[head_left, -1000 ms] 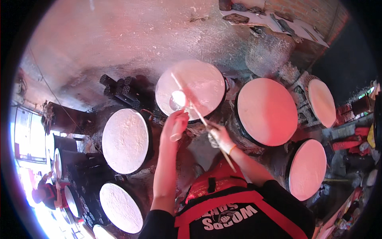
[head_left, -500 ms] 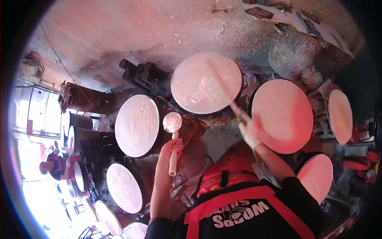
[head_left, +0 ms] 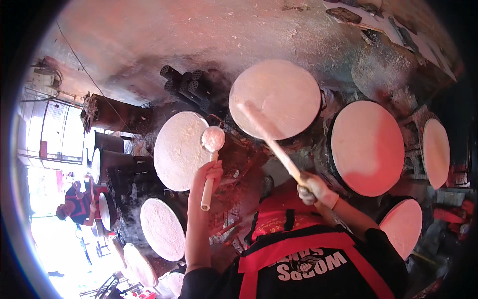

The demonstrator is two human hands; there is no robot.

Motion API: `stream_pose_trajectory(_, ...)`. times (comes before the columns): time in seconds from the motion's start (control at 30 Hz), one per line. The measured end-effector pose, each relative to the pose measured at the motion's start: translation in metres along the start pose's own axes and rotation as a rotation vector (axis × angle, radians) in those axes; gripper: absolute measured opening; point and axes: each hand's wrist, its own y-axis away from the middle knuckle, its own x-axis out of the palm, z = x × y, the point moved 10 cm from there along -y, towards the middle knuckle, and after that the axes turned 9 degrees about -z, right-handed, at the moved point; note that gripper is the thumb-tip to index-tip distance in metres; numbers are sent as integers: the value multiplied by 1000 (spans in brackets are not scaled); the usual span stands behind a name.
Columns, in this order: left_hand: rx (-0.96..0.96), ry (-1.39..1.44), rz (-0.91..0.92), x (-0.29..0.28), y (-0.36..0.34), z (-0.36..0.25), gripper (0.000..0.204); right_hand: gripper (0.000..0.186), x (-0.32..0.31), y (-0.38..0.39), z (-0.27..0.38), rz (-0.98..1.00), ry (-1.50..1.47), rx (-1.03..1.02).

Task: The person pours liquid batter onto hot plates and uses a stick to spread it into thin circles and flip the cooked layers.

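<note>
My left hand point(head_left: 208, 175) is closed around the pale tube-shaped handle of a ladle point(head_left: 213, 139). Whitish batter coats the ladle's round bowl, which is held in front of the left griddle. My right hand point(head_left: 316, 190) grips the near end of a long wooden spreading stick point(head_left: 283, 158). The stick's far end lies over the lower left of the middle round griddle point(head_left: 294, 89), whose pale batter layer looks mostly smooth. Whether the stick touches the batter, I cannot tell.
Round griddles with pale sheets surround me: left point(head_left: 177, 159), lower left point(head_left: 162, 229), right point(head_left: 368, 149) and far right point(head_left: 435, 154). Dark perforated coal briquettes point(head_left: 186, 84) stand at the back. Steam drifts around. Another person point(head_left: 79, 204) works at the far left.
The stick has swung from the middle griddle's upper part down to its lower left. My right hand has come nearer to me. The batter's rough patch is smoothed; the ladle is slightly lower left.
</note>
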Motion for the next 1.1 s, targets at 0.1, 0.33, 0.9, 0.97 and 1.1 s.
stream_pose_trajectory(0.1, -74, 1, 71, 29, -21, -26, 15, 53, 29, -38, 41, 272, 28, 28)
stream_pose_trajectory(0.33, 47, -366, 86, 83, -129, -113, 9, 51, 82, -107, 113, -44, -27, -17)
stream_pose_trajectory(0.9, 686, -1167, -199, 116, -210, -187, 9, 40, 132, -140, 173, -764, 1121, -1313)
stream_pose_trajectory(0.97, 631, -1029, -209, 104, -206, -187, 7, 38, 114, -149, 149, -747, 1008, -888)
stream_pose_trajectory(1.1, 128, -387, -63, 71, -210, -169, 4, 40, 129, -137, 119, -681, 1090, -896)
